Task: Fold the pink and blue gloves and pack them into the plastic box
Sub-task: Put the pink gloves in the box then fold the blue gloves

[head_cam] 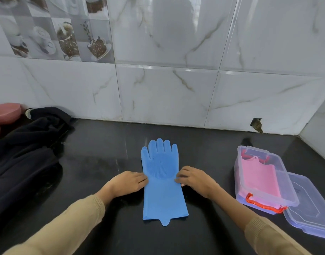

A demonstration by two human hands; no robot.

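A blue silicone glove (162,196) lies flat and unfolded on the black counter, fingers pointing toward the wall. My left hand (129,182) rests at its left edge with fingertips touching the glove at mid-length. My right hand (192,178) touches the right edge at the same height, its fingers slightly bent. Neither hand visibly grips the glove. To the right stands the clear plastic box (240,181) with a red handle, and the pink glove (259,175) lies folded inside it.
The box's clear lid (312,205) lies on the counter, leaning against the box's right side. A dark cloth (27,153) is heaped on the left, with pink bowls (5,113) behind it. A tiled wall closes off the back and right.
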